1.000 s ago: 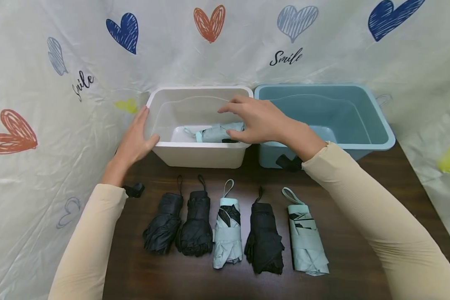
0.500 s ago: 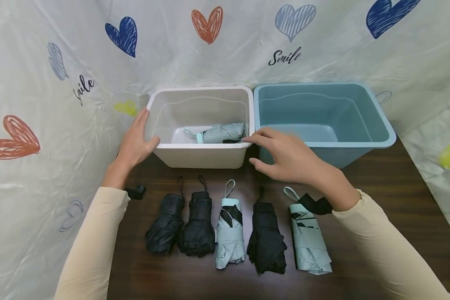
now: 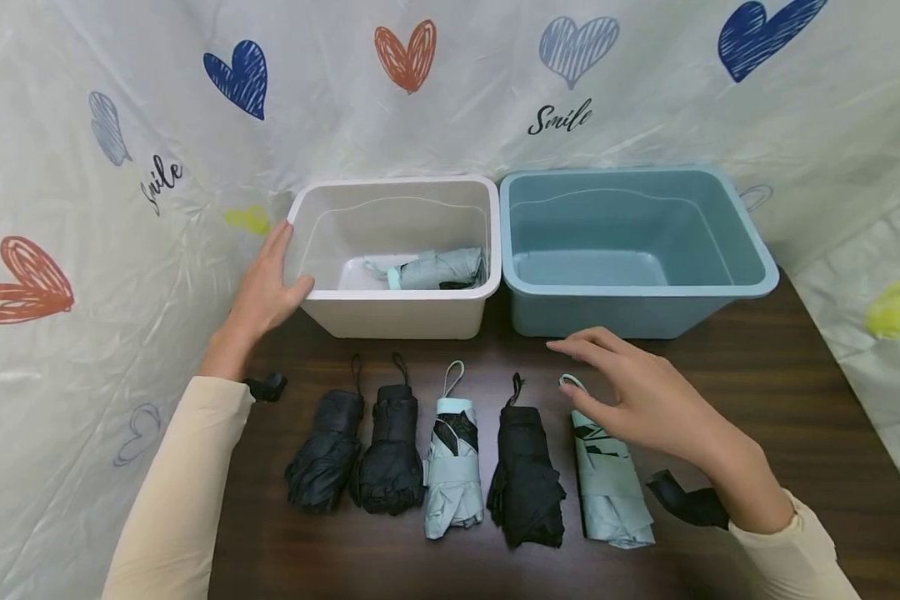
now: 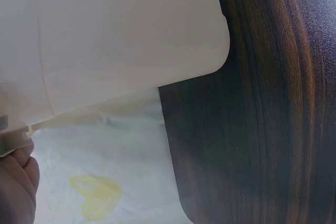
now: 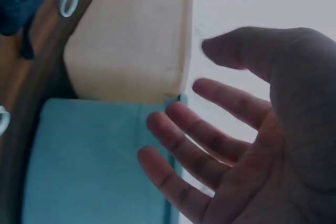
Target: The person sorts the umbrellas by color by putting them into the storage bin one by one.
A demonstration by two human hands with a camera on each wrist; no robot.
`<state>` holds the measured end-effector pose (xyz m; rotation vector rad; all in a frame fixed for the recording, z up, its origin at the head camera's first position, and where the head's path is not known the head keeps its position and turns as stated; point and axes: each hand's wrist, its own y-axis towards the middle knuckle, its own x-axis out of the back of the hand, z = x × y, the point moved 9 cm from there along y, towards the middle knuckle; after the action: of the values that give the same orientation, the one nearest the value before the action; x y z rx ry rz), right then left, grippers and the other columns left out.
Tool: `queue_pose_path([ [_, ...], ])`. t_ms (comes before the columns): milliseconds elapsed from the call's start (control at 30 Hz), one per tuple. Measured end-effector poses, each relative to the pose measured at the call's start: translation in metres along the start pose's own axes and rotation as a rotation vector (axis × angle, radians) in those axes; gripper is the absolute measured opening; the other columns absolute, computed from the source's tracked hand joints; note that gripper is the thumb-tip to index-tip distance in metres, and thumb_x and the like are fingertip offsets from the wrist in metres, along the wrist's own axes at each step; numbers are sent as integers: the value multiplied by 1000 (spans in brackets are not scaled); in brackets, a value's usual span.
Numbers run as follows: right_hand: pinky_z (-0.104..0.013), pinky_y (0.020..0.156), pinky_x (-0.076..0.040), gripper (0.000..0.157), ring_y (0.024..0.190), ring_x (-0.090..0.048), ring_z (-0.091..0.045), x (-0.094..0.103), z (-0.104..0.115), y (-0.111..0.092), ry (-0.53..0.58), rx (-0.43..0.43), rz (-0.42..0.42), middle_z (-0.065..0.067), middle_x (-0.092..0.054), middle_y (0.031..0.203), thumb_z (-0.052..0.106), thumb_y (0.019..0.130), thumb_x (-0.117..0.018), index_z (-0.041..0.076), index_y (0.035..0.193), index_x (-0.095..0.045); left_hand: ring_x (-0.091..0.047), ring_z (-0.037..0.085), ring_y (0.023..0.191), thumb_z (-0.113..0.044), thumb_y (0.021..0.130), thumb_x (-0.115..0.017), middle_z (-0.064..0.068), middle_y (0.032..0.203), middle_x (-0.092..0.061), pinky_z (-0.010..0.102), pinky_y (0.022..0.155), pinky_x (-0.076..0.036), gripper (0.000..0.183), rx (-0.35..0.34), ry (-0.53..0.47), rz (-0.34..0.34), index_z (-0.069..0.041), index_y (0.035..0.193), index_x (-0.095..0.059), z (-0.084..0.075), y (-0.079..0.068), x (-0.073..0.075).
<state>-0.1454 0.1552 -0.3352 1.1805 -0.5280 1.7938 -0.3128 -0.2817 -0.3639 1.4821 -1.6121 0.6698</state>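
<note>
Mint-green umbrella (image 3: 617, 493), rightmost on the dark table (image 3: 783, 392), and we see it lengthwise toward us, far end under the nearer right hand (image 3: 648, 400), loosely spread, holding nothing; the left hand (image 3: 261, 292) grips the white bin (image 3: 393, 317).

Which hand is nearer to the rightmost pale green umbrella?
Right. The right hand is by the loop end of the umbrella; the left hand is farther, at the left rim of the white bin.

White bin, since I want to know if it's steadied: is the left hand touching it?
Touching. The left wrist view shows the left hand gripping the rim of the white bin.
</note>
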Motion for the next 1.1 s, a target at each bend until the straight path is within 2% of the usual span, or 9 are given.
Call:
queue_pose_path([
  [233,-19,50,-39,51,52,-37,9,-31,-10,-34,75,-33,34,-1,-62,138,17,93,-79,22,142,-64,-19,40,165,-29,93,-56,14,179,-15,65,130,-22,89,-1,-16,-14,-4,170,-18,4,-1,-2],
  [333,-19,48,-36,51,48,-32,9,-40,-14,-44,105,-63,32,0,-62,139,17,93,-80,23,141,-65,-19,40,165,-29,92,-55,15,179,-16,65,130,-22,89,-4,-15,-11,-4,169,-18,3,0,-4],
  [400,-19,48,-36,50,48,-34,10,-42,-16,-50,120,-74,21,1,-61,139,17,93,-81,24,140,-65,-18,40,165,-28,92,-55,15,179,-15,64,130,-22,89,0,-12,-8,-4,169,-18,3,0,-5],
  [567,-21,58,-45,52,75,-61,4,-44,-18,-61,114,-76,-20,1,-62,140,19,92,-82,24,141,-65,-18,40,165,-28,92,-56,15,179,-14,64,131,-20,90,-4,0,-9,-4,170,-17,4,0,-4],
  [667,-24,66,-51,54,92,-69,-6,-45,-21,-68,93,-70,-55,4,-63,138,19,89,-84,22,140,-66,-19,42,164,-28,92,-56,16,179,-16,66,130,-22,90,-19,0,-13,-3,169,-18,2,0,-3],
  [867,-31,77,-57,58,105,-69,-13,-49,-26,-85,55,-80,-98,8,-63,136,23,86,-88,25,140,-66,-22,44,163,-28,91,-55,17,178,-17,67,128,-24,90,-28,2,-9,-1,168,-19,0,-3,-4],
  [1100,-30,82,-57,63,113,-66,-8,-42,-31,-95,34,-87,-147,10,-61,137,22,81,-92,27,139,-67,-19,42,165,-28,91,-55,15,179,-15,66,130,-22,90,-23,-3,0,-3,169,-17,-3,0,-3],
])
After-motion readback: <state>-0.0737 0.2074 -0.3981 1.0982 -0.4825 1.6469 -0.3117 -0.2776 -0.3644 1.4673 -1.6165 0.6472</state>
